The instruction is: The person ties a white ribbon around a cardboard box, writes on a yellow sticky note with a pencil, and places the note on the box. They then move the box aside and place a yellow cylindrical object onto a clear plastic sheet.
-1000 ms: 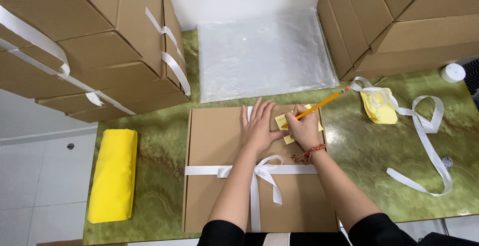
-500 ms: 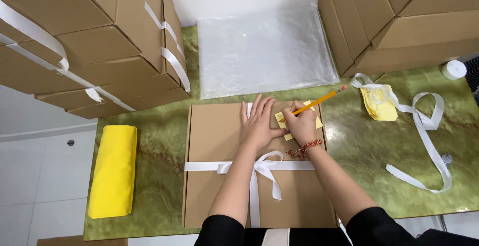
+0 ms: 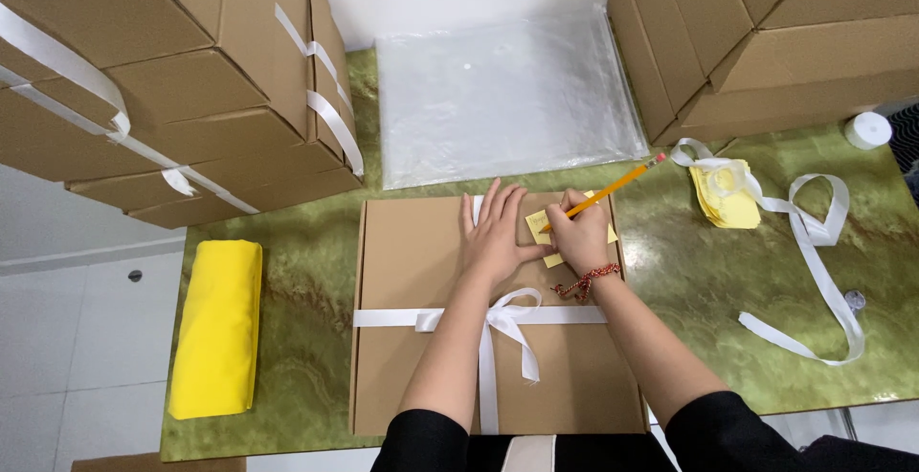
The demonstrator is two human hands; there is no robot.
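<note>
The right hand (image 3: 579,237) was clamped on a yellow pencil (image 3: 603,191), its long axis running from 8 to 2 o'clock, eraser toward 2, tip on a yellow sticky note (image 3: 539,224) atop the ribboned cardboard box (image 3: 412,261). The left hand (image 3: 496,235) lay flat, fingers spread, at the note's 9 o'clock.

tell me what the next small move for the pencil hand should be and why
Probably keep the pencil moving across the yellow sticky note. The right hand grips it with the tip on the note, and the left hand lies flat on the ribbon-tied box beside it, steadying things.
</note>
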